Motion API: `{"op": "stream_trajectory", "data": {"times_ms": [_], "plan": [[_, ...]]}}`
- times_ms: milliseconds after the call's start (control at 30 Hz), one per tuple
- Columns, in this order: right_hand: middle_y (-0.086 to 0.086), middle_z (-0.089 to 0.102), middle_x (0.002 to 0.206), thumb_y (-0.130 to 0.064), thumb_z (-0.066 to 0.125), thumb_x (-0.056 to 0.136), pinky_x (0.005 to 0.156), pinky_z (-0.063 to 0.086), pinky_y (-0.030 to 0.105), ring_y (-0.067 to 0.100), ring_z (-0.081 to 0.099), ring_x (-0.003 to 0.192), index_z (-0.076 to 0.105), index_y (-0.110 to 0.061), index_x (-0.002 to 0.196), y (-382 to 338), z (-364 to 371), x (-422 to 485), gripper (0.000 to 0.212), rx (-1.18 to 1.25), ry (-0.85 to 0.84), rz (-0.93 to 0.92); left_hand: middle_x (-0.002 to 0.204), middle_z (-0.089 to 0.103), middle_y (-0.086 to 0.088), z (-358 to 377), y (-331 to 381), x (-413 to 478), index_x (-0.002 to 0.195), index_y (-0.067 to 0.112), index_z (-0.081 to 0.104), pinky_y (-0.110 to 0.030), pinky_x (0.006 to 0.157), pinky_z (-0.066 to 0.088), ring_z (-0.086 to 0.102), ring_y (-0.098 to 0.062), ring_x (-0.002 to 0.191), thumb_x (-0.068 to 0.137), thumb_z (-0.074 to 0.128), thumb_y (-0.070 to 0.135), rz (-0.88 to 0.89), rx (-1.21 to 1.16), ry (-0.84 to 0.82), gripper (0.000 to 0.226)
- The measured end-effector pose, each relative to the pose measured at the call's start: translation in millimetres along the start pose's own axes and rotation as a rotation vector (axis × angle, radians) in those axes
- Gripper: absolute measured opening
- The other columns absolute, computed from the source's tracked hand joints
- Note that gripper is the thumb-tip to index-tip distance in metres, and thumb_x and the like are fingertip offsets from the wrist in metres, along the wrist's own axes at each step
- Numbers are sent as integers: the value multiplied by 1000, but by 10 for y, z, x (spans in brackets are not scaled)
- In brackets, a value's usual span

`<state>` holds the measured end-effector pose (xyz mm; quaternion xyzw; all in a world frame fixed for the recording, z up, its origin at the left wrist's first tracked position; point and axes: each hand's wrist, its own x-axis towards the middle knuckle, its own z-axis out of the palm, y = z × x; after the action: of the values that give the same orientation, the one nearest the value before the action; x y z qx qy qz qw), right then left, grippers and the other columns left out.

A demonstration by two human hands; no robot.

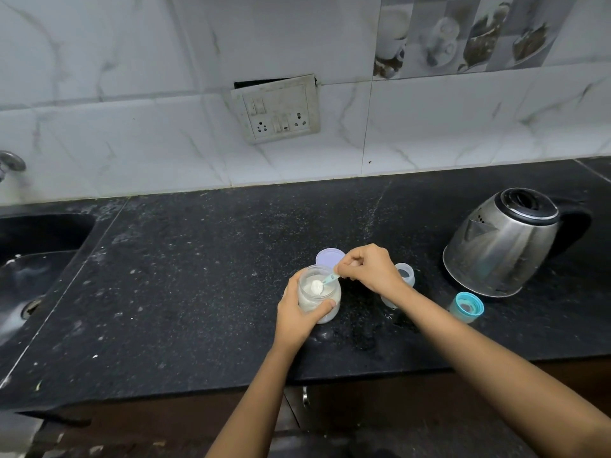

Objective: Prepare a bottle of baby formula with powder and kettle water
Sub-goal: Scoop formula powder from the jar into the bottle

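A clear jar of white powder (327, 300) stands open on the black counter (185, 292). My left hand (297, 317) is wrapped around its side. My right hand (370, 269) pinches the handle of a small teal scoop (325, 281) held over the jar's mouth, heaped with powder. The jar's lilac lid (327, 258) lies just behind. An open baby bottle (405, 276) stands to the right, partly hidden by my right wrist. Its blue-ringed cap piece (466, 307) rests further right. The steel kettle (502, 242) stands at the right with its lid shut.
A dark sink (36, 269) is sunk into the counter at the left, with a tap (11, 161) above it. A socket panel (277, 109) hangs loose on the tiled wall. Cabinet doors (347, 414) lie below the counter's front edge.
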<state>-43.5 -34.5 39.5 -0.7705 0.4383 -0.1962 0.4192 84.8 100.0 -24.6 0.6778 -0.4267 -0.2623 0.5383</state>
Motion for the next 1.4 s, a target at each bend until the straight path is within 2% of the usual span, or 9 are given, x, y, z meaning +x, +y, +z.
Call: {"op": "stream_trajectory", "data": {"times_ms": [233,333,433,633,767,967,1167,1300,1400], "plan": [[3,71,66,-12,71,80,54,45,20,4,57,56,75,-9,77,-38,-217,-23,6,252,26,27,134,50,18,-21,25,32,133,40,41,-37,102,44,50,-2,119,61,82,47,-31,82,8,83],[6,72,72,-14,71,84,52,45,17,4,57,58,75,-7,86,-60,-490,-84,8,375,71,24,146,36,17,12,172,28,144,32,31,-22,103,35,39,5,125,56,79,55,-19,112,88,102],[5,71,72,-12,69,85,51,44,16,3,55,57,75,-9,87,35,-796,-143,6,455,122,26,144,34,23,128,410,34,144,30,32,0,95,28,33,21,121,62,86,38,57,94,168,98],[3,69,68,-6,68,85,50,43,14,4,53,55,74,-9,83,385,-1219,-273,7,461,198,63,136,37,30,627,712,17,141,22,37,-3,103,25,34,16,126,70,84,26,137,67,140,85],[8,68,70,-5,68,85,49,43,13,5,53,55,73,-4,86,582,-1307,-333,6,420,219,96,141,43,14,943,636,11,142,21,37,-2,100,28,41,0,127,73,82,29,74,100,40,84],[4,68,64,-6,71,82,51,44,14,0,54,50,74,-12,79,745,-1324,-347,7,290,222,85,147,40,5,1235,413,80,145,22,33,-30,110,34,39,-11,133,68,82,34,-71,171,-160,92],[8,68,63,-11,74,79,56,46,16,4,55,53,75,-16,75,797,-1338,-340,6,195,230,44,137,52,5,1413,382,192,140,20,41,-25,103,37,47,-9,125,64,83,36,-112,160,-175,88],[-5,65,61,-15,71,79,59,43,12,-2,50,55,75,-19,75,762,-1334,-345,7,20,192,-54,117,62,13,1463,416,240,124,26,54,-19,90,42,57,0,106,67,80,26,-98,140,-165,63],[-6,65,64,-17,64,82,62,48,21,2,54,59,72,-19,76,667,-1322,-314,10,-207,122,-142,106,65,17,1472,431,251,112,34,58,-16,83,42,60,2,99,68,78,24,-67,148,-150,49]]}}
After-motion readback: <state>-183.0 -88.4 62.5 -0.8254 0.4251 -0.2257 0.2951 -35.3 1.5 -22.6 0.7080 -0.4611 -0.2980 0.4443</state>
